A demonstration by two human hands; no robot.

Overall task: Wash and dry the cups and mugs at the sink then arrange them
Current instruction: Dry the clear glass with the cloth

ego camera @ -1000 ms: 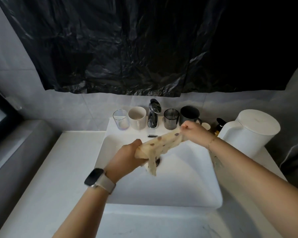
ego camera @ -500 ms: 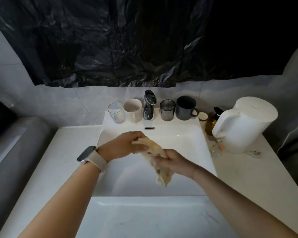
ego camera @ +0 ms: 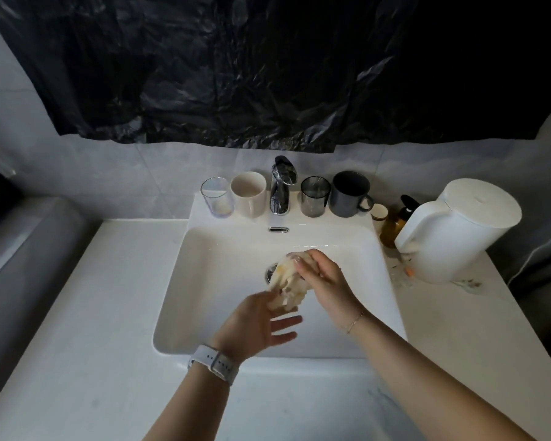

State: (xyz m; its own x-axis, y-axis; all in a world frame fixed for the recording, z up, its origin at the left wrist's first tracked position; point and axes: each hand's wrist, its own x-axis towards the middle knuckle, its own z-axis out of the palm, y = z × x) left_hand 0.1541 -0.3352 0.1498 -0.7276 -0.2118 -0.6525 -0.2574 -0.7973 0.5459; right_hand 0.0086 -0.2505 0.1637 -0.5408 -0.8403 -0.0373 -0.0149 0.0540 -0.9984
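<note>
- Both hands grip a wadded cloth (ego camera: 286,283) over the sink (ego camera: 210,281) at frame centre: right hand (ego camera: 326,281) clenched on top, left hand (ego camera: 261,323) pinching below.
- Four cups line the ledge above, apparently done: clear glass (ego camera: 216,197), white mug (ego camera: 248,194), smoked glass (ego camera: 315,196), dark mug (ego camera: 350,193).

A home washroom or kitchenette: a white basin (ego camera: 223,281) set in a pale stone counter (ego camera: 86,329) mid-frame, a chrome tap (ego camera: 281,186) against the tiled wall (ego camera: 115,173), a white kettle (ego camera: 458,230) at right, black plastic sheeting (ego camera: 236,68) across the top
</note>
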